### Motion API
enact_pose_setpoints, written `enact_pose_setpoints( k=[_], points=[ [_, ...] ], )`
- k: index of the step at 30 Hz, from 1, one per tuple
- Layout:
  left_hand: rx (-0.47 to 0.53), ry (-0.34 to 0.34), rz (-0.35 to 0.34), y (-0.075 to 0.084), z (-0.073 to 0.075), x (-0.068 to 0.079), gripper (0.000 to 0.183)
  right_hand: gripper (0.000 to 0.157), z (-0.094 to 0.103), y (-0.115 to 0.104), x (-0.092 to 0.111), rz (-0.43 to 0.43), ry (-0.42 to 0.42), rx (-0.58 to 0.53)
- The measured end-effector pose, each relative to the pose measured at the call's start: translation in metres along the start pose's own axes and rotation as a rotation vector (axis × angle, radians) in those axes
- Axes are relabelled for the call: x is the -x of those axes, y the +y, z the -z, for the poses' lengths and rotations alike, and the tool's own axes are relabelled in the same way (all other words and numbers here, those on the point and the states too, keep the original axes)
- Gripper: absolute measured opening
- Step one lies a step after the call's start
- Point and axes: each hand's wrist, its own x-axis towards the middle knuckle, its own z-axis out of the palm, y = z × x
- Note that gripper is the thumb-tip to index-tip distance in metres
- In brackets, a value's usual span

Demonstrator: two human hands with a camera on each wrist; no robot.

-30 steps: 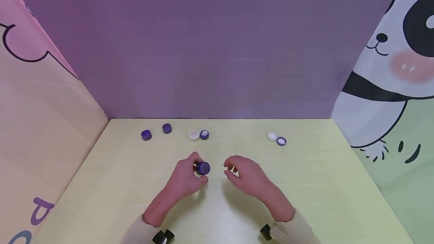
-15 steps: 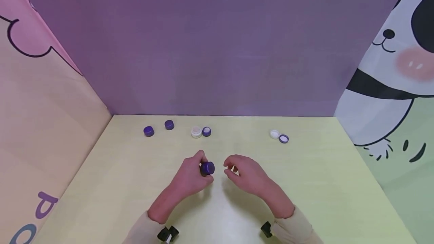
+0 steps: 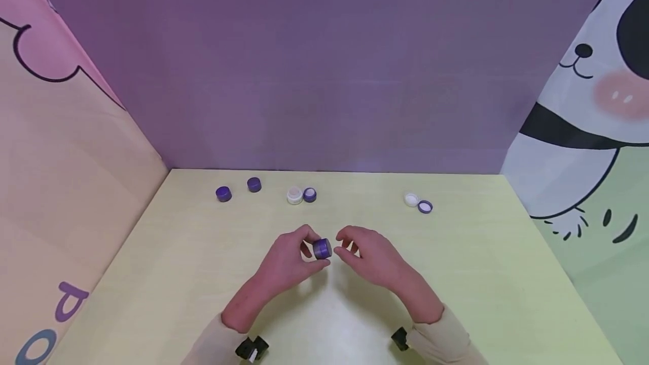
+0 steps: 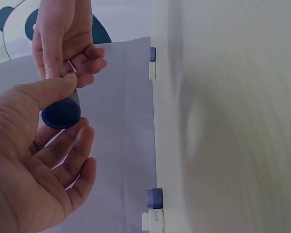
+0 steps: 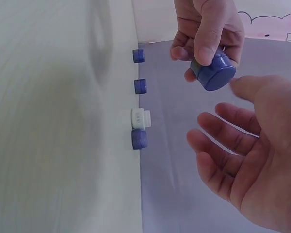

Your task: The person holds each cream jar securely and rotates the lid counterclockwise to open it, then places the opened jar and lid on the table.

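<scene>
Taking the purple jar (image 3: pixel 321 248) as my landmark, I find it up in the air above the table, gripped by the person's left hand (image 3: pixel 288 262), which pinches it between thumb and fingers from its left. The right hand (image 3: pixel 372 259) sits just to the jar's right, fingers loosely bent and holding nothing; from here I can't tell whether its thumb tip touches the jar or stops just beside it.

The relation I would watch is the axis: the jar lies on its side, squat, its axis running roughly from one hand to the other, so one flat end faces the right palm. The left hand is the nearer, being already on it; the right has only a sliver of gap at most to cross.

For room, I read the table (image 3: pixel 324 320) as reaching out on both sides of the jar, with its far edge and the purple backdrop (image 3: pixel 334 72) well beyond. Behind the jar and slightly left stand a white jar (image 3: pixel 294 195) and a pale-topped purple piece (image 3: pixel 310 195) close together; farther left are two purple caps (image 3: pixel 223 194). Behind and right lie a white disc (image 3: pixel 412 200) and a purple-rimmed ring (image 3: pixel 425 207). All stand well apart from the jar, leaving my view of both hands unobstructed.
</scene>
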Motion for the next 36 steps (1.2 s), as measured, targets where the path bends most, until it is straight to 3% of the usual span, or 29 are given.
enact_pose_setpoints(
  k=[11,24,36],
  points=[
    [0.046,0.042,-0.061,0.012,0.007,-0.004,0.037,0.040,0.002,-0.009,-0.004,-0.057,0.004,0.017],
    [0.042,0.062,-0.058,0.020,0.004,0.000,0.036,0.032,-0.001,-0.016,0.001,-0.071,-0.060,0.077],
    [-0.015,0.069,-0.065,0.024,0.001,-0.006,0.032,0.031,-0.002,-0.013,0.003,-0.055,-0.097,0.002]
  ],
)
